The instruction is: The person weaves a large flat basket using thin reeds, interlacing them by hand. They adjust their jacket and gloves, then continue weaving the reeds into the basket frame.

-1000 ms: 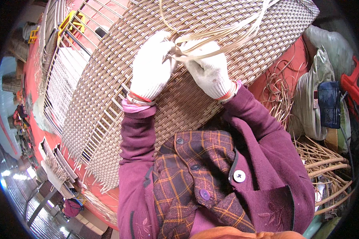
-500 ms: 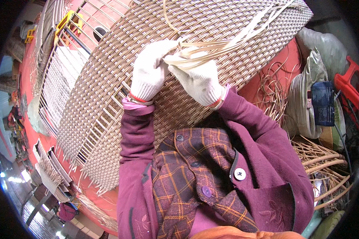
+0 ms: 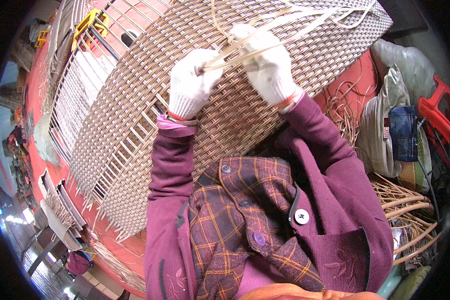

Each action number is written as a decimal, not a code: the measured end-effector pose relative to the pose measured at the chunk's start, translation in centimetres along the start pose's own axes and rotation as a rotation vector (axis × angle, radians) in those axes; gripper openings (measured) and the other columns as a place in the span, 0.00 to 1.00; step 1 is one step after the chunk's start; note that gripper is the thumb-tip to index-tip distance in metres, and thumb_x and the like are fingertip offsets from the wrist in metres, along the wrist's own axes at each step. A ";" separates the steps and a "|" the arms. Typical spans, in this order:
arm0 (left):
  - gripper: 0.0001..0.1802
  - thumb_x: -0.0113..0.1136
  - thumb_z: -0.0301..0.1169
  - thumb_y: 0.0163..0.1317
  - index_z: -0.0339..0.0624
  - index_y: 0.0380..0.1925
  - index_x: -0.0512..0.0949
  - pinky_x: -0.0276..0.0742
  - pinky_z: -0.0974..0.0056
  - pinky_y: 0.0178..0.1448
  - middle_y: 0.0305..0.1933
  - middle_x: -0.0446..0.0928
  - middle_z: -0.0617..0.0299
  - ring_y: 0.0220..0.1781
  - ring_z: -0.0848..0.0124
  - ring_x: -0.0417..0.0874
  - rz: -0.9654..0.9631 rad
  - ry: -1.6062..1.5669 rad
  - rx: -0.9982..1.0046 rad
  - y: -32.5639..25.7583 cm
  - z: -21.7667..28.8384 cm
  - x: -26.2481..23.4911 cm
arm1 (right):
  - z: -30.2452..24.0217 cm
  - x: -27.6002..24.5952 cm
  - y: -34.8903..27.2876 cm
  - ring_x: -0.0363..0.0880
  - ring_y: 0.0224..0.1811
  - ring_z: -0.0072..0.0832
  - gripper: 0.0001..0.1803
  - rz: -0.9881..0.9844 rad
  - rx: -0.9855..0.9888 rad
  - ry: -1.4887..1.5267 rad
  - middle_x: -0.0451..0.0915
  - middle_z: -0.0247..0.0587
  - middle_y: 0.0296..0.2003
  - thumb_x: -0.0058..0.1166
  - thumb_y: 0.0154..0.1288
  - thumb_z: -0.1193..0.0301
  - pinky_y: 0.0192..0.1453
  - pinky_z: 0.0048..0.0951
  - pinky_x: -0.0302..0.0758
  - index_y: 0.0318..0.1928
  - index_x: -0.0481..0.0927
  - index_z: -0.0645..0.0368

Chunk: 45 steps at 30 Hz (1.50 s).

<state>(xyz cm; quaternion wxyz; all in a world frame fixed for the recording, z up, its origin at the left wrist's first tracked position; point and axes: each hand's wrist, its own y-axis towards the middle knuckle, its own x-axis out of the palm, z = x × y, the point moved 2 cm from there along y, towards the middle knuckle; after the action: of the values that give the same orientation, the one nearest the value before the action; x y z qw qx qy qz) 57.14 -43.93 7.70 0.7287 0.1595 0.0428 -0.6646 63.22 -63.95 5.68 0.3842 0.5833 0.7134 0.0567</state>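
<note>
A large woven rattan-like panel [image 3: 195, 32] in brown and tan lies slanted before me, with a curved far-left edge and an unwoven gap of bare rods along its lower left. Both my hands wear white knit gloves above it. My left hand [image 3: 192, 82] is closed, pinching the end of the pale flat weaving strips [image 3: 305, 34]. These strips run rightward past my right hand [image 3: 270, 65], whose fingers are curled round them. A thin loop of strip rises from the panel near the right fingertips. The glove hides the exact grip of the right fingers.
Beyond the panel stands a rod frame [image 3: 85, 95] with white weaving, beside a yellow stool [image 3: 90, 25]. Loose strips [image 3: 345, 107] tangle on the red floor covering at right. Further right are a whitish sack [image 3: 377, 120], a red plastic chair [image 3: 437, 105] and bent canes [image 3: 410, 205].
My right hand has moved up and away from my left, spreading the strips between them. The left hand has shifted only slightly. The strips' far ends have swung.
</note>
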 end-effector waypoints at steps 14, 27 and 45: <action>0.20 0.54 0.37 0.82 0.26 0.52 0.84 0.92 0.62 0.39 0.47 0.90 0.49 0.42 0.62 0.93 0.513 -0.503 -0.219 -2.3 -0.5 -3.7 | -5.9 -3.7 -1.0 0.91 0.47 0.32 0.13 -0.124 0.023 0.252 0.91 0.43 0.46 0.66 0.70 0.78 0.53 0.30 0.86 0.53 0.90 0.58; 0.24 0.49 0.46 0.86 0.34 0.49 0.84 0.88 0.59 0.48 0.47 0.89 0.49 0.48 0.60 0.91 0.453 -0.898 -0.080 -5.8 -1.8 -9.1 | -2.5 3.4 7.2 0.87 0.45 0.49 0.12 -0.571 -0.509 -0.102 0.88 0.47 0.43 0.58 0.73 0.71 0.50 0.46 0.83 0.53 0.89 0.54; 0.30 0.47 0.49 0.85 0.29 0.63 0.74 0.77 0.64 0.52 0.66 0.76 0.48 0.60 0.61 0.77 0.461 -1.103 -0.119 -16.9 -2.7 -20.7 | -3.9 3.1 11.3 0.89 0.39 0.29 0.18 -1.188 -0.047 -0.068 0.92 0.41 0.35 0.66 0.65 0.63 0.51 0.34 0.84 0.48 0.91 0.63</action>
<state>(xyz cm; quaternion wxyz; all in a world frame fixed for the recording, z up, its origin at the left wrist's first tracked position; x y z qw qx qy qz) 38.61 -24.49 7.84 0.7764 -0.2448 -0.3403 -0.4707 69.67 -56.23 12.91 0.3857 0.0768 0.9034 -0.1710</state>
